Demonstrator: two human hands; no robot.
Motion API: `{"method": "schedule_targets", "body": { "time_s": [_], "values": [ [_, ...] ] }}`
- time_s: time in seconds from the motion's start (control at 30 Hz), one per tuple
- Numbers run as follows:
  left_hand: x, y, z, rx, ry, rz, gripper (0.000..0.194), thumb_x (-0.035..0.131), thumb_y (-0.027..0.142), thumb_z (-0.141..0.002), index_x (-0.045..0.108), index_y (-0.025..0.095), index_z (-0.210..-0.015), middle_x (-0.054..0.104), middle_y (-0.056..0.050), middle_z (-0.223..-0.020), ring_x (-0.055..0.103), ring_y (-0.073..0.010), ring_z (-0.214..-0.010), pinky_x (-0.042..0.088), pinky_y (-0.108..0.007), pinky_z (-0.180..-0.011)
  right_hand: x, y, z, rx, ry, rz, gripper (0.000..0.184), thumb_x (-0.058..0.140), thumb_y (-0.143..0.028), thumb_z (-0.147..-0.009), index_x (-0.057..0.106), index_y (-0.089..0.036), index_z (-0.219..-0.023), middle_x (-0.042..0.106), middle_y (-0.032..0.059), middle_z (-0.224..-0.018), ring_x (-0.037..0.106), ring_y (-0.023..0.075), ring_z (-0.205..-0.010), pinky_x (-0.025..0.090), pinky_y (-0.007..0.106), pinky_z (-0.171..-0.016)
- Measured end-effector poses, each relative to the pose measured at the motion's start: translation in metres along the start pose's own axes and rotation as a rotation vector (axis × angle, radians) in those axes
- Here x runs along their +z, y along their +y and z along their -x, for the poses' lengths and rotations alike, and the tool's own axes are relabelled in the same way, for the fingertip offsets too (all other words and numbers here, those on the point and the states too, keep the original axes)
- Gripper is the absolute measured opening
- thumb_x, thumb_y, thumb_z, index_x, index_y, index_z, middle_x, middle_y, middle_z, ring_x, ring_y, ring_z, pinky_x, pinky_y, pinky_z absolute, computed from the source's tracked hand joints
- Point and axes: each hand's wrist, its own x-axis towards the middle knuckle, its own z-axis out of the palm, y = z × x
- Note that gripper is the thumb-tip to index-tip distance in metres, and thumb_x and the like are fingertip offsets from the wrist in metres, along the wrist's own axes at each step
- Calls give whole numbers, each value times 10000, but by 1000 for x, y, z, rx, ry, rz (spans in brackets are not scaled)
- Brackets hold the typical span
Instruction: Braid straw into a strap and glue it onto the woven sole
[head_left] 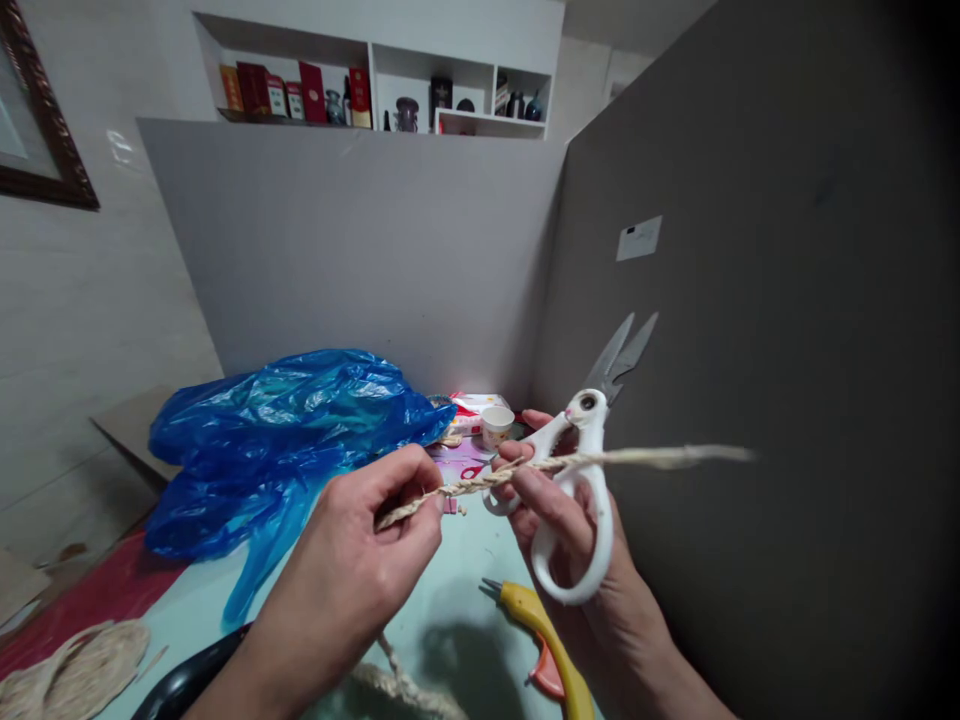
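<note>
A thin braided straw cord (480, 482) runs between my two hands and ends in a loose strand pointing right. My left hand (352, 550) is closed, pinching the braid between thumb and fingers. White-handled scissors (589, 450) hang on the fingers of my right hand (577, 540), blades pointing up and slightly parted. The cord also passes between the right thumb and fingertips, in front of the scissors' handles. Lower down, more thick braid (405, 690) lies on the table, partly hidden by my left arm.
Yellow pliers (551, 630) with an orange trigger lie below my right hand. A crumpled blue plastic bag (300, 440) fills the left back. A paper cup (496, 427) stands behind my hands. Coiled straw (82, 670) is at bottom left. Grey panels (360, 240) enclose the back and right.
</note>
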Motion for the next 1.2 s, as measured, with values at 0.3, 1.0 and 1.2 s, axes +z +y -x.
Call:
{"method": "schedule_targets", "body": {
  "time_s": [0.3, 1.0, 1.2],
  "values": [
    [-2, -1, -1, -28, -132, 83, 275, 551, 374, -881, 645, 196, -693, 511, 28, -594, 444, -114, -577, 323, -223, -520, 1, -5, -7, -6, 14, 52, 464, 818, -254, -757, 579, -236, -1154, 669, 26, -946, 625, 128, -851, 506, 202, -723],
    [-3, -1, 0, -104, -366, 299, 241, 534, 415, -919, 618, 207, -1006, 487, 53, -547, 378, -109, -562, 267, -232, -534, -6, -13, -18, -37, 25, 96, 465, 867, -198, -661, 578, -190, -1026, 676, 17, -856, 645, 120, -746, 516, 185, -659],
    [-2, -5, -4, -182, -494, 370, 238, 518, 394, -932, 555, 206, -1073, 474, 61, -565, 311, -99, -541, 221, -216, -490, -15, -6, -26, -44, 54, 117, 486, 891, -163, -581, 534, -172, -910, 672, 0, -750, 540, 76, -573, 453, 173, -550]
  ]
}}
